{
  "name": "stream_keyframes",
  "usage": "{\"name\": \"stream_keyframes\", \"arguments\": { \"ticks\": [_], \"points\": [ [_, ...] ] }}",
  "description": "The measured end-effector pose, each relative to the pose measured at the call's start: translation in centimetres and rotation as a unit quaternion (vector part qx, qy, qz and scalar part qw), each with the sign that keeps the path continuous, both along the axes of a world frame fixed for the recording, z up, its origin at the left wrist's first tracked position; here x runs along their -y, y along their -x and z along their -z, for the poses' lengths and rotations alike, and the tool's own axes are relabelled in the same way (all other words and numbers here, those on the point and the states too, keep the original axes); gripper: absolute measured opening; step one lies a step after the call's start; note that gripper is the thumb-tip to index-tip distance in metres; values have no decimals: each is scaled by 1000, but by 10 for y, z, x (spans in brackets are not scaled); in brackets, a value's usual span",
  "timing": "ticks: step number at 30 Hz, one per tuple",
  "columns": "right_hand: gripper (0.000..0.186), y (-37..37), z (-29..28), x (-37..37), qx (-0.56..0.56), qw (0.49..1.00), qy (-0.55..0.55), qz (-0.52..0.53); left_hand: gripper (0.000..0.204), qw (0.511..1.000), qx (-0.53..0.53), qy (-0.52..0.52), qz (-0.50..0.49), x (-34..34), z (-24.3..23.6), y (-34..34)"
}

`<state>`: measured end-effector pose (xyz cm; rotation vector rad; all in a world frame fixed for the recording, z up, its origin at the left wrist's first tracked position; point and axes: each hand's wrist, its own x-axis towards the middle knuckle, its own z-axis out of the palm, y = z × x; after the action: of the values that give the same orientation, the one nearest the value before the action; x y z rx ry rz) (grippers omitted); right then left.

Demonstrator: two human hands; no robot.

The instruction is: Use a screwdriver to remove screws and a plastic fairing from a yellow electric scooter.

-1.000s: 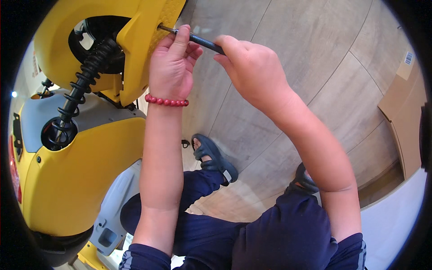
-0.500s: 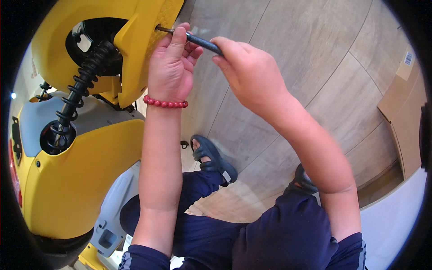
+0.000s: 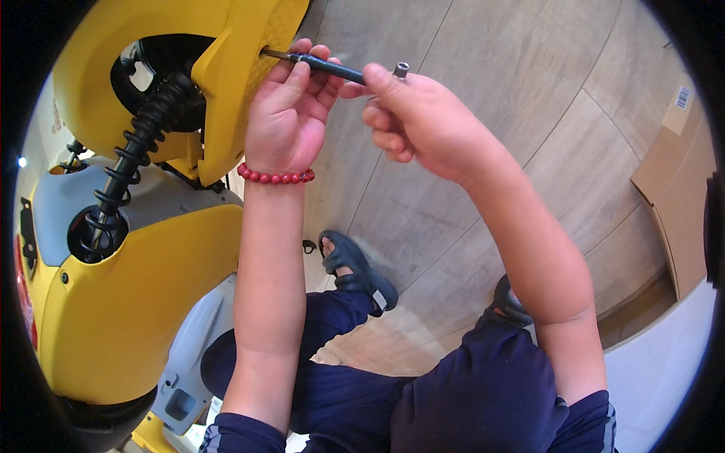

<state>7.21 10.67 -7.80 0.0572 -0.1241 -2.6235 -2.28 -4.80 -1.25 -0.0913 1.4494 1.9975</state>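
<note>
A screwdriver (image 3: 332, 69) with a black textured handle has its metal tip in a small hole on a yellow scooter panel (image 3: 243, 83). My left hand (image 3: 291, 113), a red bead bracelet at its wrist, is closed around the handle's front part, close to the panel. The back end is gripped by my right hand (image 3: 411, 109), thumb and forefinger on it and the other fingers curled. Above that hand sticks up a short metal socket end (image 3: 402, 70); whether it joins the screwdriver is hidden by my fingers.
Left of my arm, the scooter shows a black coil-spring shock absorber (image 3: 132, 155), a grey part (image 3: 68, 204) and a large yellow cover (image 3: 136, 302). An open cardboard box (image 3: 680, 189) stands at the right. My sandalled foot (image 3: 355, 268) rests on the wood-look floor (image 3: 483, 226).
My right hand has shifted slightly right and down and turned on the handle's end, and the socket end has come into sight. The screwdriver tip stays in the hole, and my left hand barely moves.
</note>
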Motion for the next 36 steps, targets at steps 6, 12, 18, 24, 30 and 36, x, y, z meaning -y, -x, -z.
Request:
{"name": "stream_keyframes", "arguments": {
  "ticks": [6,12,18,24,30,36],
  "points": [
    [43,-6,-11,18,-145,669,-706,181,20,999,16,-15,-38,1,-1,-3],
    [60,-8,-15,8,-26,994,-104,20,19,993,-51,87,-54,4,-4,-9],
    [42,6,-9,24,-19,834,-551,36,20,989,-11,128,-75,-7,-12,-9],
    [41,1,-9,32,-117,587,-702,386,21,996,-32,75,-31,13,2,-4],
    [41,1,-12,16,89,981,-171,20,17,990,-64,104,-73,0,-4,-9],
    [32,3,-13,23,-113,704,-671,205,17,991,-51,99,-71,-3,1,-7]
  ]
}}
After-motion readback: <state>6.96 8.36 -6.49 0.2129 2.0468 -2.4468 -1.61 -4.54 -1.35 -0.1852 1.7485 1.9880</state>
